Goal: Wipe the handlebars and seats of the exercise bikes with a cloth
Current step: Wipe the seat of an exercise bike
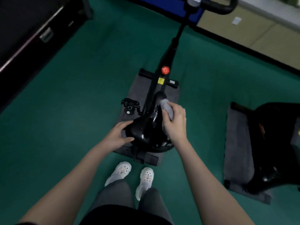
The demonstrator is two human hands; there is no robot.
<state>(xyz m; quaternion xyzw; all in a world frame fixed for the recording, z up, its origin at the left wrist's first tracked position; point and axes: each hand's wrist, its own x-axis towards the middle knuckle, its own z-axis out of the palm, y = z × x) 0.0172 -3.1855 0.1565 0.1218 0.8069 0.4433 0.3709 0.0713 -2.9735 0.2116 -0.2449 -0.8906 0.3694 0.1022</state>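
Closest in, the left hand (119, 134) rests on the wide back of the seat (146, 127), fingers fairly straight and spread, thumb along the rear edge, steadying it. Just across, the right hand (176, 123) has its fingers curled round a bunched grey cloth (167, 108), grip clamped on it, pressing it against the right flank of the seat near the narrow nose. So we're in the seat-wiping part on this bike, by my reading. The seat is black, glossy, catching wet-looking highlights on top, which suggests the cloth has covered some of it. It sits atop the bike's frame, over a grey mat (138, 88) on the green floor (73, 95). Further out, the handlebars (222, 7) show at the top edge, black, too blurred to say whether they've been cleaned. Off right, a second bike (272, 143) on its own mat looks untouched for now, so plenty probably remains
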